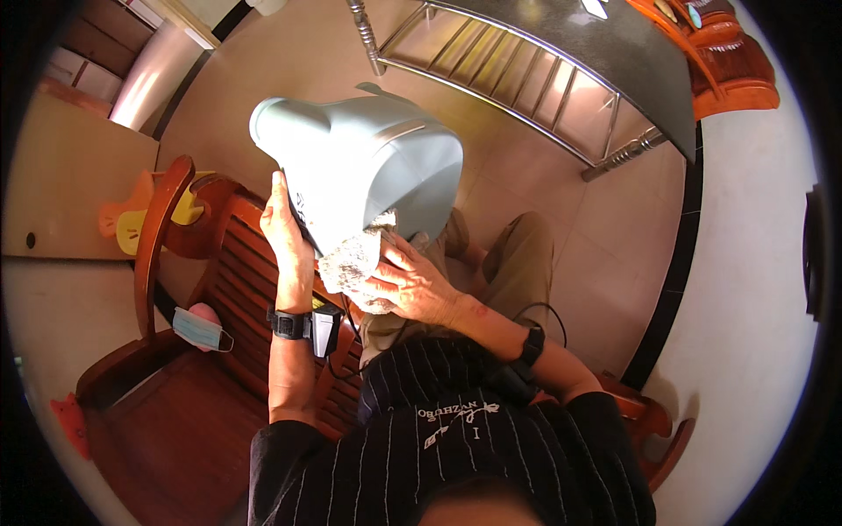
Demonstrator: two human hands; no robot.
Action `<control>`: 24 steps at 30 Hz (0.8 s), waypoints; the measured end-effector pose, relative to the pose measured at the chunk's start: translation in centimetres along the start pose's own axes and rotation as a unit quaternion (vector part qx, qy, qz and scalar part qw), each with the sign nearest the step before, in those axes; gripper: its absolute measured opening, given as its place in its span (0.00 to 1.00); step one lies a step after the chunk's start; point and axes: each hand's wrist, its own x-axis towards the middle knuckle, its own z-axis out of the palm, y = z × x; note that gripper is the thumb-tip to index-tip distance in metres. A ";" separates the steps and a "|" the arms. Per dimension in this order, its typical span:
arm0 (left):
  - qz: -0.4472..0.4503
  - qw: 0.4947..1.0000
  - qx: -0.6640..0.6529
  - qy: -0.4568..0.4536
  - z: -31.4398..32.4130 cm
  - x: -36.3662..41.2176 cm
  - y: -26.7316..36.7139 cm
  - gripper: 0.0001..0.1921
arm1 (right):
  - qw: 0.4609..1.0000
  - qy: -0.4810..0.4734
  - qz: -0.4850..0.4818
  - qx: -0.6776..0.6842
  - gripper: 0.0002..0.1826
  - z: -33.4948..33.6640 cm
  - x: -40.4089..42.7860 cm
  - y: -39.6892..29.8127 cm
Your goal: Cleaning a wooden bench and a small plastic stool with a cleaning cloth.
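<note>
A pale grey-green plastic vessel (pixel 316 171) is tilted above my lap, a rounded spout-like part jutting to the upper left. Its side bears dark writing, and strong sunlight bleaches much of it. My left hand (pixel 287 227) supports it from the left, thumb pointing up along the side; the other fingers are hidden behind it. In my right hand (pixel 411 279) is a crumpled light cloth (pixel 352 263), pressed against the vessel's near lower edge with the fingers spread over it. Part of the cloth reaches inside the rim.
I sit on a slatted wooden bench (pixel 243 276); a blue face mask (pixel 199 329) lies over a pink object there. Ahead stands a dark-topped table (pixel 631 59) with a metal rack below. Wrist straps with a device (pixel 325 329) and black cables are on my arms.
</note>
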 end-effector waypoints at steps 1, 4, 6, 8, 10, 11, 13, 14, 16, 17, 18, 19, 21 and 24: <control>0.000 1.000 0.001 0.001 0.2 -0.1 0.6 0.14 | 1.000 0.003 -0.027 -0.012 0.23 -0.1 0.4 0.6; -0.038 0.998 0.040 -0.024 0.2 0.0 1.8 0.17 | 0.995 0.085 -0.049 -0.029 0.22 -3.3 4.1 1.1; -0.041 0.999 -0.017 -0.025 -0.4 0.8 1.5 0.18 | 0.984 0.172 -0.028 -0.040 0.21 -4.8 6.3 2.4; -0.051 0.998 -0.020 -0.024 -0.9 0.8 1.7 0.19 | 0.973 0.199 0.080 -0.081 0.18 -5.5 7.3 4.6; -0.057 0.992 -0.101 -0.041 -0.9 1.0 1.6 0.20 | 0.953 0.244 0.171 -0.062 0.23 -6.8 8.1 6.0; -0.091 0.981 -0.157 -0.063 -2.1 1.9 1.0 0.21 | 0.945 0.263 0.193 -0.002 0.24 -7.5 7.9 5.8; -0.089 0.980 -0.168 -0.052 -2.9 2.5 0.7 0.21 | 0.935 0.278 0.215 0.056 0.26 -7.1 6.3 6.3; -0.090 0.979 -0.176 -0.046 -2.9 2.6 0.4 0.20 | 0.943 0.246 0.223 -0.003 0.29 -5.8 4.4 7.0; -0.102 0.976 -0.189 -0.035 -4.3 3.0 0.4 0.19 | 0.931 0.204 0.302 -0.012 0.31 -4.8 3.3 4.4; -0.111 0.972 -0.205 -0.040 -4.6 3.1 0.1 0.19 | 0.950 0.182 0.249 -0.039 0.29 -4.4 2.7 3.2; -0.120 0.967 -0.221 -0.046 -4.8 3.3 -0.1 0.19 | 0.965 0.161 0.194 -0.065 0.27 -4.0 2.3 2.2; -0.121 0.967 -0.220 -0.047 -5.0 3.5 -0.5 0.19 | 0.973 0.139 0.176 -0.048 0.28 -3.6 2.1 0.8; -0.107 0.973 -0.204 0.003 -4.7 3.6 -0.7 0.21 | 0.987 0.102 0.122 -0.039 0.30 -2.6 2.9 -1.6; -0.100 0.976 -0.193 -0.007 -3.8 1.4 -0.2 0.24 | 0.994 0.097 0.052 -0.025 0.32 -2.4 6.4 -2.4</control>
